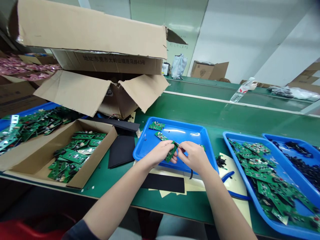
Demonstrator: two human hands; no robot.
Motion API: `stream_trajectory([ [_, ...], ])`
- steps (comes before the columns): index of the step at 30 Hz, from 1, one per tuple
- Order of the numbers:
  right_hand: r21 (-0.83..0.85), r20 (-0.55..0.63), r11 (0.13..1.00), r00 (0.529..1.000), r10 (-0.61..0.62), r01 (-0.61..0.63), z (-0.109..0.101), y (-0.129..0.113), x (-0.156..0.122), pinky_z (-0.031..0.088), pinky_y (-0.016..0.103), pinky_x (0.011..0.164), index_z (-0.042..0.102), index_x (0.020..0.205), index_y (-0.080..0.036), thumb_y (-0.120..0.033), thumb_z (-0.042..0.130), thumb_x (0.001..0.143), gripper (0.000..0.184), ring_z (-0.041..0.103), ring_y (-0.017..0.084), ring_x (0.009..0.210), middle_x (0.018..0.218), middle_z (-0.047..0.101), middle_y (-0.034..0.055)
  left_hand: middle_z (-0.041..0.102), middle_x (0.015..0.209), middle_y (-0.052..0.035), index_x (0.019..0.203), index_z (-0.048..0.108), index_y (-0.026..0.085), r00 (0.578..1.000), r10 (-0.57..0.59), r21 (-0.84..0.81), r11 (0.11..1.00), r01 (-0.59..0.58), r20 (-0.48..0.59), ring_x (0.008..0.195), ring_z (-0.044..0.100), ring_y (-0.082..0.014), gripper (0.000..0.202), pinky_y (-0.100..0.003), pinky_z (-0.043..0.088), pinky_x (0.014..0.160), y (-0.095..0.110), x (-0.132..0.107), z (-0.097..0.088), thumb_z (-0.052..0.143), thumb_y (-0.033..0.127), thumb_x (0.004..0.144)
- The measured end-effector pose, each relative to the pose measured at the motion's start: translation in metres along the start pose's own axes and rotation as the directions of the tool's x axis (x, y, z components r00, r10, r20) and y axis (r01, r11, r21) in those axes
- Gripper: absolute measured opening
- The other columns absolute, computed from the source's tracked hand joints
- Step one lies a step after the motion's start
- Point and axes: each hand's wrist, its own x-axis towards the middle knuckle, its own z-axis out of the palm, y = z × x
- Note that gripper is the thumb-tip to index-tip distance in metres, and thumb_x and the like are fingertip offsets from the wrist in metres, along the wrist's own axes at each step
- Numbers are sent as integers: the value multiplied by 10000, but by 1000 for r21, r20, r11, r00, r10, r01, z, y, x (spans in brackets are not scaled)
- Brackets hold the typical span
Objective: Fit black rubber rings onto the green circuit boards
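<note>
My left hand [161, 152] grips a green circuit board [171, 154], held at a slant over the near side of a blue tray [180, 126]. Close against the board's upper right edge, my right hand [193, 154] has its fingers pinched together; what lies between them is too small and dark to make out. A short black strip [191, 174] hangs below my right hand. Two more circuit boards lie in the tray behind my hands: one at the far left corner [156, 125], the other [161, 136] nearer the held board.
A cardboard box [105, 131] of boards stands left, beside black sheets [121, 151]. Right are a small black pile [221, 161], blue-handled cutters [228, 176], a tray [250, 196] of boards and another tray [268, 136] of black parts. Large cartons [92, 30] rise behind.
</note>
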Motion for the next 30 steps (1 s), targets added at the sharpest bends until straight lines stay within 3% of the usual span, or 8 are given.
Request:
stream_trajectory([
  [12,-23,-16,1000,1000,-22,21,-1,-1,1,323,262,521,510,613,-210,-168,453,848,246,505,150,536,579,556,14,624,585,-12,699,580,135,1000,-17,-18,1000,17,-3,491,621,-116,222,-214,536,510,1,-1,1,637,326,796],
  [30,-39,-28,999,1000,-5,4,1,1,0,349,259,527,535,632,-209,-189,464,863,243,533,154,547,589,584,18,618,577,-6,692,580,138,1000,-10,-29,1000,9,-13,489,613,-106,178,-202,536,507,1,-1,2,614,274,800],
])
